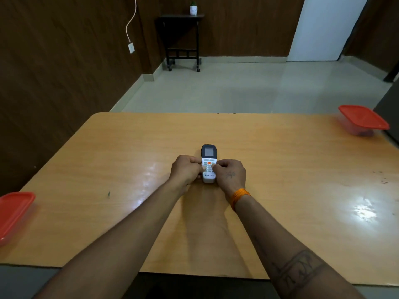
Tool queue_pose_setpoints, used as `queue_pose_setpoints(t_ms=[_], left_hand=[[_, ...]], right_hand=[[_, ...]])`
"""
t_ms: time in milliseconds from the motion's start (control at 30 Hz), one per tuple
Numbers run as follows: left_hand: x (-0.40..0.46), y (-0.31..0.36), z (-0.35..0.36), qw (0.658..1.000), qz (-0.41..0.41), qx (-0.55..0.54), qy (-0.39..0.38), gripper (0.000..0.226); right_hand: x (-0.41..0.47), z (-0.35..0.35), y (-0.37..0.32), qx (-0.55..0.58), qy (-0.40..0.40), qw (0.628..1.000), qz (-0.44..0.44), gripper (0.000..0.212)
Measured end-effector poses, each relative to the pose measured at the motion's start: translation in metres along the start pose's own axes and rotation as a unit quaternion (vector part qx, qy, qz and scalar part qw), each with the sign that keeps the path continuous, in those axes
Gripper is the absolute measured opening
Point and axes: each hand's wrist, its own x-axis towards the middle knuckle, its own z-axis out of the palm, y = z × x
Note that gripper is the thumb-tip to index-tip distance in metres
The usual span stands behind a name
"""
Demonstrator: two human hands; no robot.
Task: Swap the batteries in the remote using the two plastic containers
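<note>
I counted one remote at the counter's centre, two red-lidded plastic containers, one at eight o'clock and one at two o'clock, and two hands, left and right, both on the remote.

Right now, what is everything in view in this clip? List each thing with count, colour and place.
remote: 1, white with dark top, face up at table centre
plastic containers: 2, clear with red lids, both lidded; one at far right corner, one at near left edge
table: 1, light wood
side table: 1, dark, by far wall
small pot: 1, white, on side table
wristband: 1, orange, right wrist
left hand: grips remote's left side
right hand: grips remote's right side
</note>
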Motion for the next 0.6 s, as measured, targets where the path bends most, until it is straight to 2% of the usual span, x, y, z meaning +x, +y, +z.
queue_pose_setpoints(t_ms=[200,367,600], left_hand=[[0.029,0.012,-0.009,0.999,-0.010,0.034,-0.020,0.034],[0.038,0.008,-0.011,0.999,-0.006,0.015,-0.030,0.033],[0.033,0.001,-0.014,0.999,0.017,-0.034,-0.027,0.021]], right_hand=[[0.019,0.017,-0.014,-0.014,0.006,1.000,0.016,0.017],[0.023,0.021,-0.014,-0.016,0.015,1.000,0.021,0.017],[0.022,0.019,-0.014,-0.026,0.006,1.000,0.011,0.022]])
